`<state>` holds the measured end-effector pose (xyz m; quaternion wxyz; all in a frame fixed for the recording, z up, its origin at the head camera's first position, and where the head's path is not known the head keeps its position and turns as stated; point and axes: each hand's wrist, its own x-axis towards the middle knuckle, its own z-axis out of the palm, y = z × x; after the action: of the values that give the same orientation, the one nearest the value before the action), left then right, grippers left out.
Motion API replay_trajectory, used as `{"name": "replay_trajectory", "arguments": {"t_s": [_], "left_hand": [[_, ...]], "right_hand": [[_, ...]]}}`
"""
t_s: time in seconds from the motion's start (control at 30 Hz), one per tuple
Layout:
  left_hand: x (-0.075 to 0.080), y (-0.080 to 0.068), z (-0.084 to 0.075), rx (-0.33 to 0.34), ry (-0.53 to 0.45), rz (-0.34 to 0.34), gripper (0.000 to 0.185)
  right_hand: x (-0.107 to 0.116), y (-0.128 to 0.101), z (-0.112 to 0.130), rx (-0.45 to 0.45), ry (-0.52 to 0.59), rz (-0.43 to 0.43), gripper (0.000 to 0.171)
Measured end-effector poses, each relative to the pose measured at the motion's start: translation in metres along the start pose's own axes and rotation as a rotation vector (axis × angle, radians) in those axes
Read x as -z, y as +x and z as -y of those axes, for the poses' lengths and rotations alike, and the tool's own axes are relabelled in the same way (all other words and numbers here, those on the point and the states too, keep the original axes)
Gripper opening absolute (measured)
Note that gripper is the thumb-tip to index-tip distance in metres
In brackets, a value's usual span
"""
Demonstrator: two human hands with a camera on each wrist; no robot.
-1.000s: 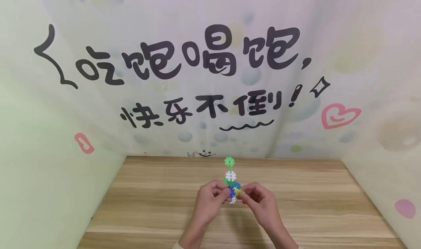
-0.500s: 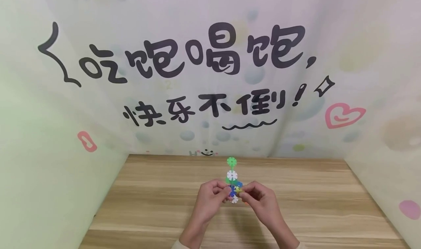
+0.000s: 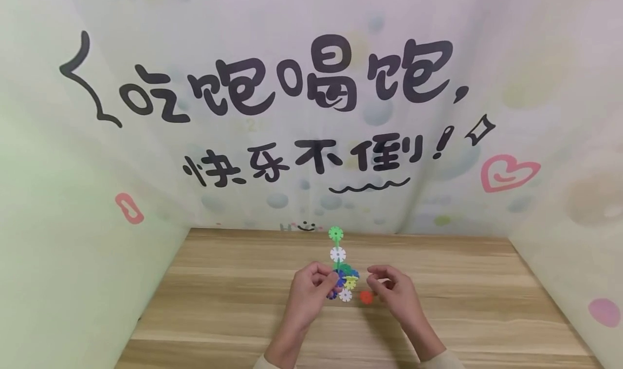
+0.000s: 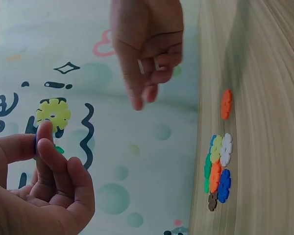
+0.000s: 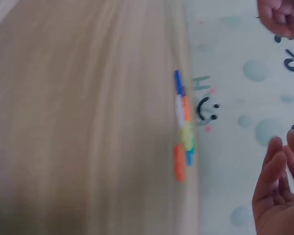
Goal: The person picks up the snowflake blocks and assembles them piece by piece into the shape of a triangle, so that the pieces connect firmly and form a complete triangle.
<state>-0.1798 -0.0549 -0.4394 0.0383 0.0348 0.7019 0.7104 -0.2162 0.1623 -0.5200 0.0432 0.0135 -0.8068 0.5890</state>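
My left hand pinches the lower part of a tall stack of plastic snowflake discs, topped by a green disc over a white one. In the left wrist view my left fingertips grip it just below a yellow disc. My right hand hovers a little to the right, fingers loosely curled and holding nothing; the same right hand hangs above the table in the left wrist view. A single orange-red disc lies on the table between the hands.
A flat cluster of several coloured discs lies on the wooden table, seen edge-on as the cluster in the right wrist view. Printed backdrop walls close the table at the back and both sides.
My right hand has let go of the stack and drawn away to the right. The orange-red disc now shows on the table. The left hand still holds the stack, shifted slightly left.
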Motion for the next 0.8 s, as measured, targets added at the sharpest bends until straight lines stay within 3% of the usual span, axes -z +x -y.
{"name": "replay_trajectory", "arguments": {"t_s": [0.2, 0.43, 0.6, 0.8], "left_hand": [[0.0, 0.009, 0.017, 0.009, -0.024, 0.005, 0.011], [0.0, 0.016, 0.033, 0.012, -0.052, 0.006, 0.013], [0.001, 0.014, 0.029, 0.014, -0.051, 0.014, 0.012], [0.0, 0.004, 0.007, 0.01, -0.029, 0.022, 0.012]], "right_hand": [[-0.004, 0.005, -0.026, -0.046, -0.132, 0.015, 0.026], [-0.006, 0.007, -0.04, -0.069, -0.192, 0.067, 0.034], [-0.007, 0.007, -0.049, -0.04, -0.291, 0.081, 0.036], [-0.008, 0.008, -0.055, -0.01, -0.393, 0.089, 0.032]]}}
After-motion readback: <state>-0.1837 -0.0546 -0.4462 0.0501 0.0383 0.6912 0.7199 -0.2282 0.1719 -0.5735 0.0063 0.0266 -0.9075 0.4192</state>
